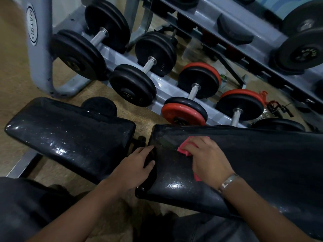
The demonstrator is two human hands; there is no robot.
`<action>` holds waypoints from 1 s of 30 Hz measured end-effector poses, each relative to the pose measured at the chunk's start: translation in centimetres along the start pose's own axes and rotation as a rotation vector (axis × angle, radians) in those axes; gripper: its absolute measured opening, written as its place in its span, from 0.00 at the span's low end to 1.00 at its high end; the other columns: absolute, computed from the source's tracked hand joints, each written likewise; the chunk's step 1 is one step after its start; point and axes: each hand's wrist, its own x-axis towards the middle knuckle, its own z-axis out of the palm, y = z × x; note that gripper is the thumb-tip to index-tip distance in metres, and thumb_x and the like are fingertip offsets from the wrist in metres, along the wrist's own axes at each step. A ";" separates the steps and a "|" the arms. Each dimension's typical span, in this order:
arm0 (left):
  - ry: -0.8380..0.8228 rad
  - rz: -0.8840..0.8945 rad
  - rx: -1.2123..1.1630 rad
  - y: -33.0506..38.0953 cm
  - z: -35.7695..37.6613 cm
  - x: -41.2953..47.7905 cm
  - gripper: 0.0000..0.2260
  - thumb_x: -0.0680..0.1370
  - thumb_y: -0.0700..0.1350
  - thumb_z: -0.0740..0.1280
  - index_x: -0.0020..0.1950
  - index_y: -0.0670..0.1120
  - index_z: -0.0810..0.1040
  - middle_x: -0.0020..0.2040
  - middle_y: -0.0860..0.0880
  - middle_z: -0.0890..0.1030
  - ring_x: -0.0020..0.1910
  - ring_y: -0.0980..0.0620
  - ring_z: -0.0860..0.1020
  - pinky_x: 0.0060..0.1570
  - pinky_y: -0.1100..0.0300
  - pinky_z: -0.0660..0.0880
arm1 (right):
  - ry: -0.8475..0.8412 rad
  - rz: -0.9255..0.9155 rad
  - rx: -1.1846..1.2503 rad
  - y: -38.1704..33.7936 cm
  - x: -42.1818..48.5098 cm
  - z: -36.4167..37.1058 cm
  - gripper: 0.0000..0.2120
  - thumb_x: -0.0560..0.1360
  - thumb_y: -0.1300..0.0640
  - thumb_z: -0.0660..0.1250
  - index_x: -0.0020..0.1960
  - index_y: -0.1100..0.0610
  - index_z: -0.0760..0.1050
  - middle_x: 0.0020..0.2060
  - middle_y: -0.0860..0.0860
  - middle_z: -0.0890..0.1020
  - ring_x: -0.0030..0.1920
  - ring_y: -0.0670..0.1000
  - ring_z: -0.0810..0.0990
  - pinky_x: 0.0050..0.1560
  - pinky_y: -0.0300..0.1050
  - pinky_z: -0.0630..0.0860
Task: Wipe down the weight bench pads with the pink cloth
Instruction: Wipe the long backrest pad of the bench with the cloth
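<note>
Head view, the only one. The right hand (208, 158) is down on the long pad (262, 163), fingers bent over the bunched cloth (185, 148). It holds the cloth against the vinyl, with pink showing past the fingertips and again under the heel of the palm. A bracelet (228, 182) sits on that wrist.

The left hand (138, 165) is at the near end of the same pad. Its thumb lies on the end face and its fingers reach into the gap beside the short pad (70, 137). It looks like a steadying grip, though how far the fingers wrap is hidden.

The cloth sits close to that end of the long pad, near the far edge. Both pads shine with wet-looking glints. Behind them, dumbbells (132, 84) line the rack (192, 103).

The step, by my reading, is the wipe of the long pad, begun at this end. Much of its length to the right is not yet under the cloth. The next move calls for a firm, flat stroke along the pad while the left hand braces. The short pad's state I cannot judge.
</note>
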 end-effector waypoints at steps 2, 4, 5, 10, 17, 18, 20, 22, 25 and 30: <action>0.014 -0.014 -0.003 -0.1 0.0 0.1 0.23 0.83 0.48 0.59 0.79 0.56 0.61 0.75 0.52 0.69 0.68 0.48 0.74 0.66 0.52 0.72 | -0.037 0.024 -0.059 -1.6 -0.5 1.0 0.23 0.68 0.60 0.60 0.59 0.46 0.80 0.58 0.46 0.80 0.60 0.55 0.77 0.66 0.54 0.71; 0.008 -0.045 -0.007 -0.3 0.0 0.1 0.23 0.83 0.45 0.57 0.79 0.57 0.61 0.73 0.51 0.71 0.67 0.47 0.74 0.64 0.51 0.73 | -0.127 -0.096 -0.083 -2.1 -1.9 1.6 0.26 0.66 0.58 0.64 0.63 0.45 0.77 0.62 0.46 0.78 0.64 0.55 0.75 0.70 0.55 0.68; 0.003 -0.055 -0.008 -0.4 -0.1 0.0 0.24 0.83 0.44 0.57 0.78 0.57 0.61 0.72 0.51 0.72 0.66 0.47 0.74 0.64 0.51 0.73 | -0.175 -0.185 -0.075 -2.0 -2.7 1.4 0.27 0.66 0.57 0.66 0.64 0.44 0.76 0.64 0.45 0.77 0.67 0.55 0.74 0.71 0.55 0.67; -0.023 -0.094 -0.043 -0.7 -0.3 0.0 0.25 0.82 0.42 0.57 0.78 0.58 0.62 0.67 0.49 0.76 0.64 0.47 0.76 0.62 0.51 0.74 | -0.105 -0.174 0.027 -0.5 -2.8 -0.3 0.21 0.69 0.60 0.59 0.57 0.46 0.81 0.60 0.45 0.81 0.64 0.54 0.77 0.68 0.54 0.72; -0.060 -0.120 -0.067 -0.4 -0.7 -0.5 0.29 0.80 0.39 0.57 0.79 0.60 0.60 0.61 0.51 0.80 0.58 0.51 0.79 0.59 0.54 0.77 | -0.193 -0.319 -0.040 -4.1 -4.8 1.1 0.22 0.69 0.57 0.58 0.60 0.43 0.78 0.62 0.45 0.79 0.67 0.54 0.75 0.72 0.54 0.68; -0.064 -0.121 -0.075 -0.4 -0.8 -0.5 0.30 0.80 0.40 0.57 0.79 0.60 0.59 0.62 0.51 0.80 0.58 0.51 0.79 0.60 0.53 0.77 | -0.199 -0.378 -0.041 -3.7 -5.0 0.6 0.22 0.68 0.57 0.59 0.59 0.43 0.78 0.62 0.45 0.79 0.67 0.53 0.75 0.72 0.53 0.67; -0.069 -0.131 -0.088 -0.4 -0.8 -0.6 0.30 0.80 0.39 0.57 0.79 0.60 0.59 0.63 0.50 0.80 0.58 0.50 0.79 0.60 0.53 0.77 | -0.235 -0.400 -0.054 -2.4 -4.4 0.1 0.22 0.68 0.58 0.62 0.59 0.42 0.78 0.63 0.45 0.79 0.67 0.53 0.75 0.72 0.50 0.65; -0.075 -0.133 -0.077 -0.3 -0.8 -0.6 0.32 0.79 0.38 0.58 0.80 0.59 0.59 0.66 0.49 0.78 0.62 0.48 0.78 0.62 0.52 0.76 | -0.273 -0.284 -0.085 -2.2 -3.3 0.3 0.24 0.68 0.58 0.61 0.61 0.42 0.77 0.63 0.45 0.78 0.68 0.54 0.74 0.74 0.50 0.64; -0.089 -0.134 -0.070 -0.2 -1.0 -0.8 0.35 0.76 0.35 0.58 0.80 0.60 0.58 0.69 0.48 0.77 0.64 0.48 0.77 0.63 0.52 0.76 | -0.305 -0.153 -0.146 -4.9 -3.2 1.8 0.28 0.69 0.58 0.54 0.66 0.43 0.74 0.66 0.48 0.76 0.70 0.57 0.71 0.74 0.56 0.63; -0.123 -0.132 -0.091 -0.7 -1.1 -0.9 0.37 0.77 0.35 0.58 0.79 0.64 0.56 0.72 0.47 0.75 0.64 0.49 0.77 0.61 0.52 0.78 | -0.327 -0.416 -0.084 -5.7 -4.7 2.3 0.23 0.70 0.56 0.61 0.64 0.43 0.76 0.67 0.46 0.77 0.71 0.55 0.72 0.73 0.55 0.68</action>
